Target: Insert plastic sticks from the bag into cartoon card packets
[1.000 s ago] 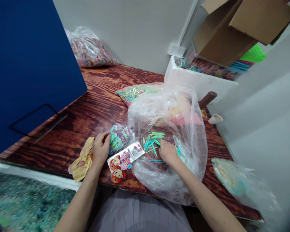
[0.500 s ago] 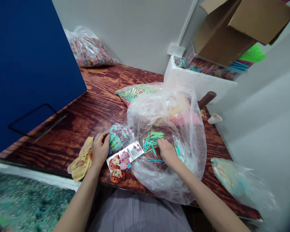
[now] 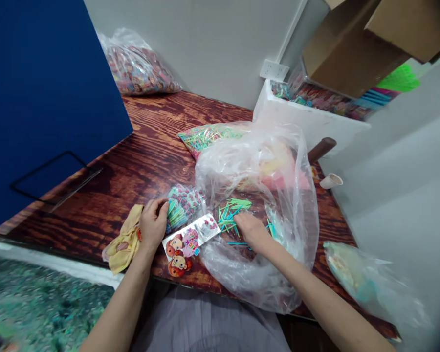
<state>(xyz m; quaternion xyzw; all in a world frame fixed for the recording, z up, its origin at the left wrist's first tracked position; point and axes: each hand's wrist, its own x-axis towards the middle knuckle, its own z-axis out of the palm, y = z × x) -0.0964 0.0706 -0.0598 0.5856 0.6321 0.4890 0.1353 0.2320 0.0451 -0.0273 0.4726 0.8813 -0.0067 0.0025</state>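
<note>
Within a large clear bag, loose sticks under the right hand

On the wood-patterned surface, I see the large clear bag slumped open, its crumpled plastic spread around a heap of thin green and blue sticks. I have the right hand among them, its fingers bent together and pointing down; the tips are hidden, so I cannot tell whether any stick is caught. Pink and yellow contents show hazily through the bag's far side.

I have the left hand at the left edge of a cluster of clear packets, thumb and fingers curled with a small gap between them; they touch the packets, but I cannot tell whether they grip. Green and blue sticks show inside these packets, among small dark-pink prints. A white printed packet with cartoon heads lies between the hands, and a yellow cloth lies beside the left wrist.

Behind the large bag, I make out a filled bag of fine many-coloured sticks. A white box at the back right holds colourful packaged goods, with an open cardboard box above. At the back left, another bag bulges with cartoon-printed pieces. Near the right edge, a small bag holds pale and bluish things too blurred to name.
</note>
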